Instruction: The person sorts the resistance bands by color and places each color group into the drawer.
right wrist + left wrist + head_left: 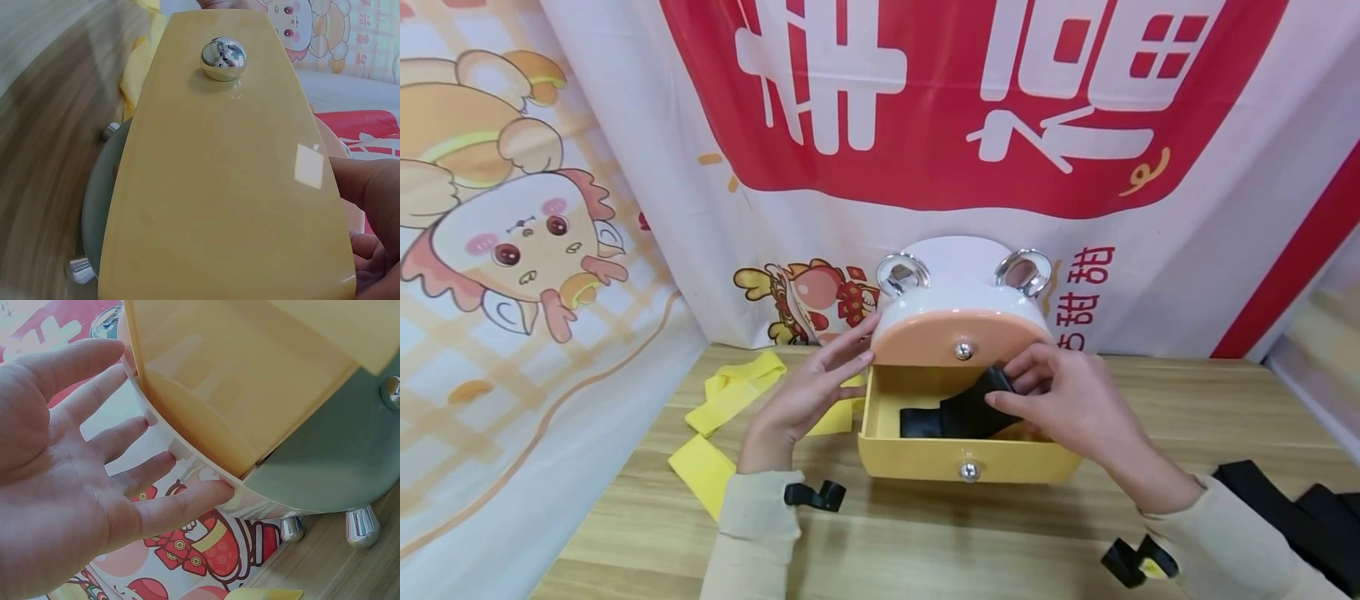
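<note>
In the head view, my right hand (pixel 1075 396) pinches a black strip (pixel 966 414) between thumb and fingers, inside the pulled-out yellow drawer (pixel 913 461) of a rounded cabinet (pixel 962 271) on the bench (pixel 925 533); my left hand (pixel 805 392) touches the cabinet's left side, near yellow strips (pixel 741 390). Other black strips (pixel 1262 492) lie rightward. In the left wrist view, my left hand is spread, fingertips against the pale side. In the right wrist view, the drawer's front, with 1 silver knob (pixel 224 59), hides my pinch

A wood-grain table (pixel 925 542) bears a drawer cabinet (pixel 925 337) between yellow strips (pixel 737 395) and black strips (pixel 1326 518).
</note>
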Tool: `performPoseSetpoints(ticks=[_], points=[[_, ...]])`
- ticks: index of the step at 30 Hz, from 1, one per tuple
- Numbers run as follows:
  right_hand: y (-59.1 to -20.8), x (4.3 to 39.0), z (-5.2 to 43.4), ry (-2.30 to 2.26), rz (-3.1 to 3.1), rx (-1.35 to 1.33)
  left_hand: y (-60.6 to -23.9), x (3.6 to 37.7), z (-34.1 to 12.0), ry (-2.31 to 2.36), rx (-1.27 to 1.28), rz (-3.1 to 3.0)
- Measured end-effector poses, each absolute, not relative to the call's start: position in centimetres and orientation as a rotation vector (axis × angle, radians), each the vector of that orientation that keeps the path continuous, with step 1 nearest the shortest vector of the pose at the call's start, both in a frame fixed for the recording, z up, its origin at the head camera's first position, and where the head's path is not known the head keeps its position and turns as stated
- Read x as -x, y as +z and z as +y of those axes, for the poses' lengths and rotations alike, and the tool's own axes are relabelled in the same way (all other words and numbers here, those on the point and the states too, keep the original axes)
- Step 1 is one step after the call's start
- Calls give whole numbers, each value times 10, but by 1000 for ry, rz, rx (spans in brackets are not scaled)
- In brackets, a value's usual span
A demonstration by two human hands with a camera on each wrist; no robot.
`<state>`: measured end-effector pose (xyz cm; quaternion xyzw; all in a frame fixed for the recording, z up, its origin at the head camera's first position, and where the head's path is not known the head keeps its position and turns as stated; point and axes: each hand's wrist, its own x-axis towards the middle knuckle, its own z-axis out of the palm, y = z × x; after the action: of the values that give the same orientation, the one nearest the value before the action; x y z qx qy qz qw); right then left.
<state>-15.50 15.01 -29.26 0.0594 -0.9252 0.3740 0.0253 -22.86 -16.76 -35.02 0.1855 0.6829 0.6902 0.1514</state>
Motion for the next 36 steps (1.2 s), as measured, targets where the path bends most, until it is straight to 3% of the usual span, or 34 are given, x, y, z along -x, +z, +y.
performPoseSetpoints(ticks=[36], points=[[-301, 155, 151, 788, -2730, -329, -348, 230, -167, 1992, -521, 1971]])
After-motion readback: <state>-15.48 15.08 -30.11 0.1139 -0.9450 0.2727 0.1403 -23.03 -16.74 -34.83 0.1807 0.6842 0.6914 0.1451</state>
